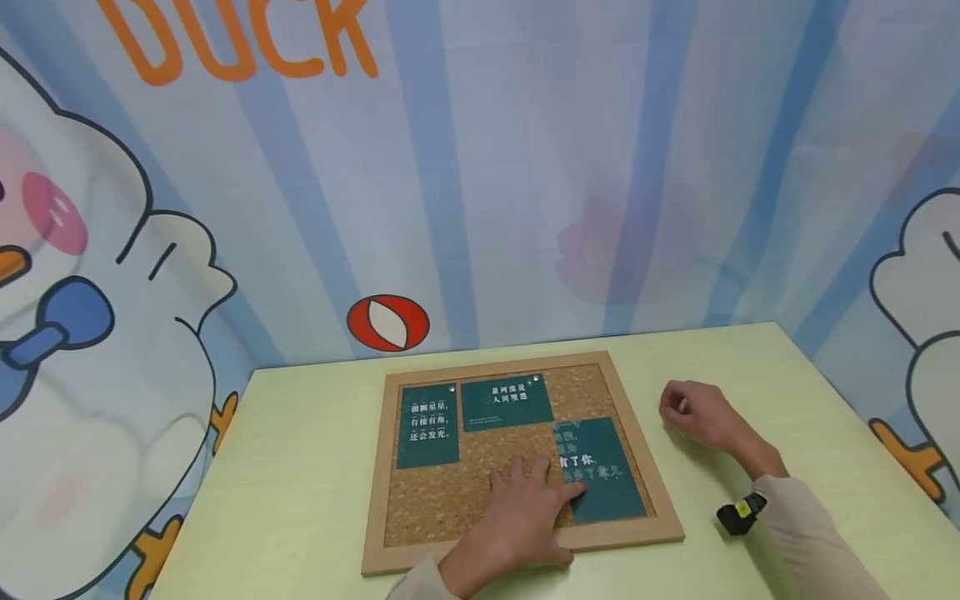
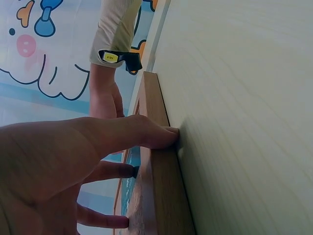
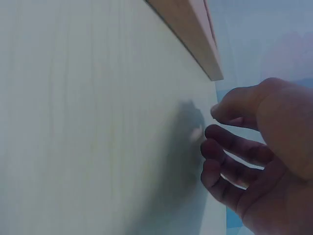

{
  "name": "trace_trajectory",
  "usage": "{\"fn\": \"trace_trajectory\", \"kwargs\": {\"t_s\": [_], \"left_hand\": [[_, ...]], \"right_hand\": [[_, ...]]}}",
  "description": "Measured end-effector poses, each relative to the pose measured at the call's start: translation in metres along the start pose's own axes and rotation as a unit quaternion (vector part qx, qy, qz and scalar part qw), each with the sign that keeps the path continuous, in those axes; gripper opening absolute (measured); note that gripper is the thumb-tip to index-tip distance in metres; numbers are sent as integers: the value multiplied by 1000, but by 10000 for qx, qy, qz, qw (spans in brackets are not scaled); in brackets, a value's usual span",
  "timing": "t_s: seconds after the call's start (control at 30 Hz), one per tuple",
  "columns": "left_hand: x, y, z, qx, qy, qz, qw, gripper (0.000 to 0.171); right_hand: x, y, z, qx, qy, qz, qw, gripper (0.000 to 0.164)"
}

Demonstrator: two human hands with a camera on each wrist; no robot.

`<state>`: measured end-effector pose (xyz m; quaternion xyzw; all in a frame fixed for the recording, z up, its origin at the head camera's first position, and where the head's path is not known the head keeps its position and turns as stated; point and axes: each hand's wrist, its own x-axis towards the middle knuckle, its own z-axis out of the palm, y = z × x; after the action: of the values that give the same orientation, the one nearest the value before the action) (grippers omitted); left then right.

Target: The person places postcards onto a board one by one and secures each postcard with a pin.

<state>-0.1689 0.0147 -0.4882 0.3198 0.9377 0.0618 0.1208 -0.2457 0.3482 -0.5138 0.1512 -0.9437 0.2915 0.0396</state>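
A wood-framed cork board [image 1: 442, 504] lies on the table with dark green cards bearing white writing. My left hand [image 1: 521, 508] is spread over its lower part; the index finger presses the right card [image 1: 611, 496], and the thumb [image 2: 164, 137] rests at the frame's near edge. Small pale pins show on the left card [image 1: 427, 450] and the top card [image 1: 480, 412]. Right of the board, my right hand [image 1: 701, 412] hovers low over the table, fingers loosely curled, with a gap between thumb and fingertips. A small pale thing [image 3: 196, 133] lies just beyond the fingertips.
The pale table [image 1: 300, 467] extends on both sides of the board. Behind it hangs a striped cloth [image 1: 510, 208] with cartoon ducks and a red ball print. A black wrist camera [image 1: 741, 515] is strapped at my right sleeve.
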Motion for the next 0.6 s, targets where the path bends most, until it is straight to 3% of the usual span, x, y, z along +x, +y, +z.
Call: {"fn": "trace_trajectory", "kwargs": {"t_s": [0.2, 0.6], "left_hand": [[0, 0, 0, 7, 16, -9, 10000, 88], [1, 0, 1, 38, 12, -12, 10000, 87]], "right_hand": [[-1, -19, 0, 249, 64, 67, 9996, 14], [12, -41, 11, 103, -140, -313, 9994, 7]]}}
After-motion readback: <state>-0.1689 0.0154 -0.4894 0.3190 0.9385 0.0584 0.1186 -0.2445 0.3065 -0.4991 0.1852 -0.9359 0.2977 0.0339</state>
